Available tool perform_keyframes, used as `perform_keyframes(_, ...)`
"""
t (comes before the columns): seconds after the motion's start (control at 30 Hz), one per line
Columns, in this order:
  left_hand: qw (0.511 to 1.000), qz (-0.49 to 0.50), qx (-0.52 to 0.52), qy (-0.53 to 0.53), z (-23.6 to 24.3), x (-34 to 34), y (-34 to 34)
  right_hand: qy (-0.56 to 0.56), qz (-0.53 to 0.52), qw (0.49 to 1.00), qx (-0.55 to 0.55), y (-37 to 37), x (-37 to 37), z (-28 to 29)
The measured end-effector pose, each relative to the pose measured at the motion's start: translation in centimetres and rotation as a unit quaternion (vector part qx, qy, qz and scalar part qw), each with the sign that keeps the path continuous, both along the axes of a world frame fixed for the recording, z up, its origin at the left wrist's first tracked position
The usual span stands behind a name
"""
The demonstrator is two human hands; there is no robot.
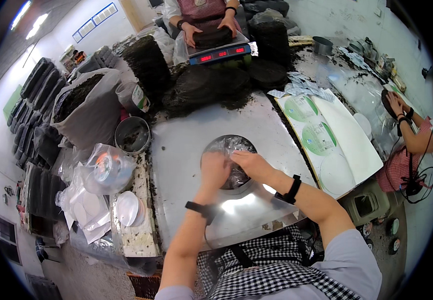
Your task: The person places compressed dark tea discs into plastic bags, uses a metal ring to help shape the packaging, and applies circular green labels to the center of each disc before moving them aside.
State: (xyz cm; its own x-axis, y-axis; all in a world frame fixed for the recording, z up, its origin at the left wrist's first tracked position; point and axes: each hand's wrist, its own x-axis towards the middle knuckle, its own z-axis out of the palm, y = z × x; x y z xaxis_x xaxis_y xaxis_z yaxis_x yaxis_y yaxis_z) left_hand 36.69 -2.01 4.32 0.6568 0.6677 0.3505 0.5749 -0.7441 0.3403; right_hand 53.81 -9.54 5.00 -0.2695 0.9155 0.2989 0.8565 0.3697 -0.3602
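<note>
1. Gathering the clear film (233, 143) toward the middle in small, even folds would probably wrap the dark round disc (238, 179) most neatly.
2. Holding each fold down while making the next seems wise; a hard pull could tear the film or crumble the disc's edge.
3. Right hand (250, 164): narrow, fingertips drawn together, apparently pinching the clear film. Left hand (215, 169): curled over the disc's left part; its fingertips are hidden, so I cannot tell what it grips.
4. The disc lies flat near the middle of the pale shiny worktop (176, 150).
5. It looks nearly black under creased, glossy film; the silvery curve along its near side may be a ring or a reflection.
6. Just left of the worktop stands a metal pot (133, 135); stacked dark discs (196, 86) line its far edge.
</note>
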Motion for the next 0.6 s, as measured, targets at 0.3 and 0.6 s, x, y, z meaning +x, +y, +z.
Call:
perform_keyframes(0.3,0.999,-0.009,0.04,0.007,1.9,0.2,-2.3,-0.065,0.076,0.995,-0.029,1.7,0.5,0.6)
perform_keyframes(0.6,1.0,-0.008,0.011,0.005,1.8,1.1,-1.6,0.013,-0.294,0.942,0.164,17.8,27.8,-4.4)
